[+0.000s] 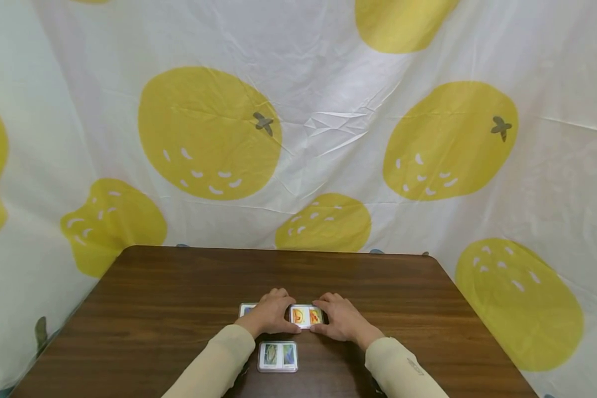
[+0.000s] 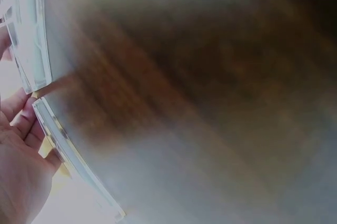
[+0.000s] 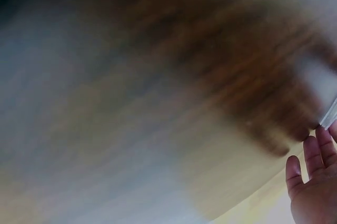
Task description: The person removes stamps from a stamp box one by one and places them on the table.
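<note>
A flat clear plastic case with orange-and-yellow picture cards (image 1: 306,316) lies between my two hands near the middle of the table. My left hand (image 1: 271,314) grips its left side, thumb at the near corner and fingertips at the far one. From the other side my right hand (image 1: 342,319) holds it the same way. Another clear case (image 1: 247,308) lies left of it, mostly hidden behind my left hand. Closer to me is a third case with green and blue pictures (image 1: 277,356). The left wrist view shows clear case edges (image 2: 79,161) beside the fingers.
The dark brown wooden table (image 1: 179,287) has rounded far corners. Behind it hangs a white cloth (image 1: 328,166) printed with large yellow fruit. Light sleeves (image 1: 219,359) cover both forearms.
</note>
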Motion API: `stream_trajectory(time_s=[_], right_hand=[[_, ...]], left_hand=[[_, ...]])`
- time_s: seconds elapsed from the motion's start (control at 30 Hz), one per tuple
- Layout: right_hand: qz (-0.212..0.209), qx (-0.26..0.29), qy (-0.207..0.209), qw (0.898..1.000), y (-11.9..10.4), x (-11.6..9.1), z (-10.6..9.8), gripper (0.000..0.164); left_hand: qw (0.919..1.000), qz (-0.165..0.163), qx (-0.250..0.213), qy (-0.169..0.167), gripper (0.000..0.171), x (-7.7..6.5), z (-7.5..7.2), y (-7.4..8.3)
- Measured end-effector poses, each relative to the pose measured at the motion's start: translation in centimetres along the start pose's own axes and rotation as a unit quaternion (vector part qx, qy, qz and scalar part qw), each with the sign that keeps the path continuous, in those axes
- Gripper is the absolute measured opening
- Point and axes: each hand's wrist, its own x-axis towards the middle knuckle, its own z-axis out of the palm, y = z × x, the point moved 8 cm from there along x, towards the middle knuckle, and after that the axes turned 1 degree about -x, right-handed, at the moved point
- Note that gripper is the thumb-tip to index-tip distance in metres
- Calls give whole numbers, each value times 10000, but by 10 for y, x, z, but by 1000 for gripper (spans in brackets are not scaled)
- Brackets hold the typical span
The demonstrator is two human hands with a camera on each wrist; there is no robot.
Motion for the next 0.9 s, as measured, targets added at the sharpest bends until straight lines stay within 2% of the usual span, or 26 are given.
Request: stream_trajectory(time_s=[0.57,0.9], right_hand=[[6,-64,-42,10000,-1,1,-2,68],[-184,-150,-51,9997,-4,0,-4,61]], left_hand=[[9999,-119,44,-43,60,0,0,-2],[9998,-159,43,-86,59,2,3,-3]])
